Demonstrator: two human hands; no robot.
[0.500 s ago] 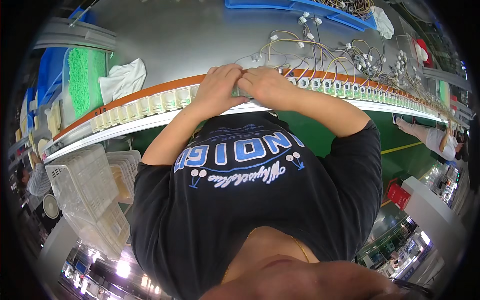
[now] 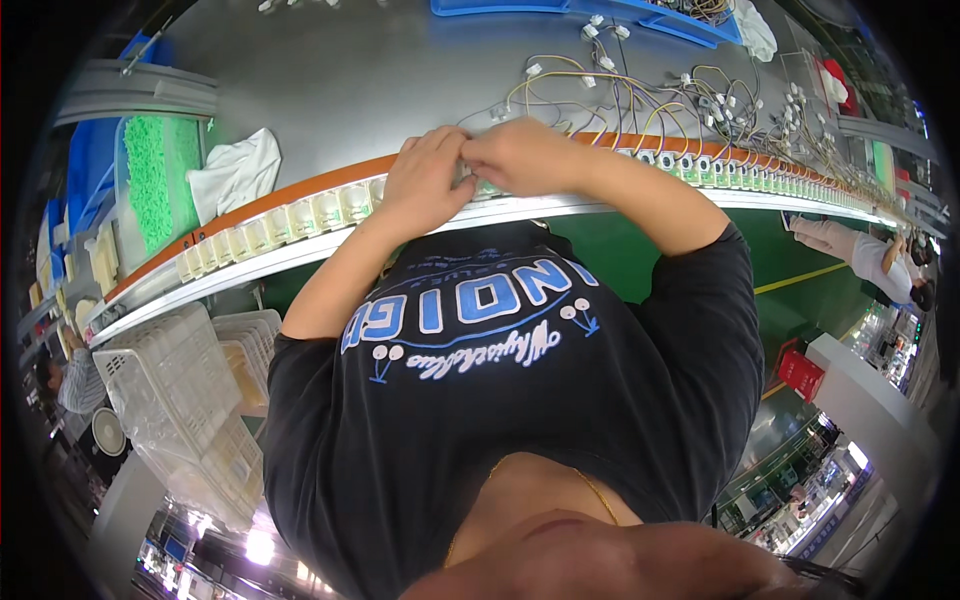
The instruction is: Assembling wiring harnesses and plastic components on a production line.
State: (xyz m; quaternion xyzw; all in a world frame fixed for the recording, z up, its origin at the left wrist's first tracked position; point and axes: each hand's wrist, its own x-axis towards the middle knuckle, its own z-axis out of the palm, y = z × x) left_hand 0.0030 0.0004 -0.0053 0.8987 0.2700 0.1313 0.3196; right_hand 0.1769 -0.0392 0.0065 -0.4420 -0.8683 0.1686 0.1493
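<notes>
The fingers of both hands are bent and drawn in close over a row of small pale housings (image 2: 298, 215); whether anything is pinched between them cannot be told, as the hands hide it. The left hand (image 2: 425, 188) arches over the row, palm down, its thumb reaching right. The right hand (image 2: 525, 157) curls in beside it, fingertips at the left hand's fingers, wrist bent and forearm slanting in from the right.

The row lies along the table's near edge, between an orange strip (image 2: 290, 186) and a white rail (image 2: 262, 247). Right of the hands, coloured wires (image 2: 665, 105) with white connectors run from the housings onto the grey metal tabletop (image 2: 330, 85). A blue tray (image 2: 585, 9) sits on the far side; on the left are a crumpled white cloth (image 2: 236, 175) and a clear bin of green bits (image 2: 147, 185).

The black T-shirt (image 2: 540, 440) carries large blue-and-white lettering with white script beneath. Nearer on the left stand pale plastic crates (image 2: 165, 375); on the right, a red box (image 2: 800, 374), green floor (image 2: 800, 252) and another person in light clothes (image 2: 870, 256).
</notes>
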